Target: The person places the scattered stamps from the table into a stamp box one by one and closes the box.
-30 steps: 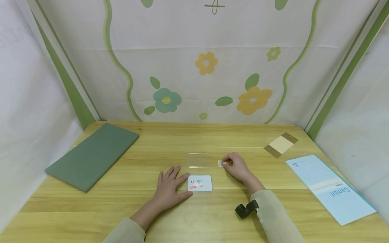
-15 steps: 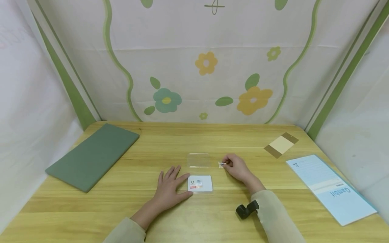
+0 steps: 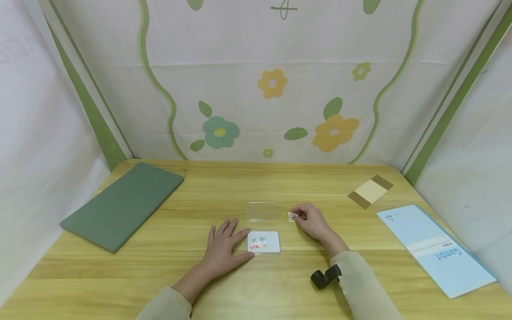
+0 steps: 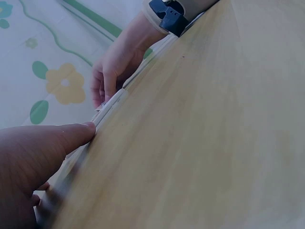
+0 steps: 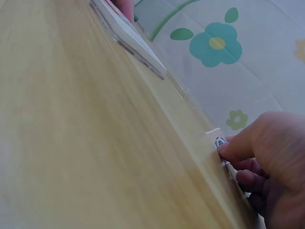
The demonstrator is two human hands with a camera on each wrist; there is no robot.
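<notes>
A clear plastic case (image 3: 273,242) with a white card and a small shiny printed label inside lies at the middle of the table. My left hand (image 3: 222,250) rests spread at its left side, index fingertip at the far corner and thumb at the near one. Behind it is a flat clear plastic cover (image 3: 262,211). To the right, my right hand (image 3: 311,222) pinches a small square printed paper piece (image 3: 291,217) between thumb and fingers. In the right wrist view, the thumb covers part of the dark round print on this paper piece (image 5: 214,135).
A dark green board (image 3: 124,206) lies at the left. On the right are a brown and cream card (image 3: 370,191) and a light blue notebook (image 3: 432,253) marked "Gambit". A flowered white curtain (image 3: 240,53) encloses the wooden table's (image 3: 224,186) back and sides.
The small paper piece has tilted and turned slightly in my right fingers, and its print shows more. My left hand and the case stay where they were.
</notes>
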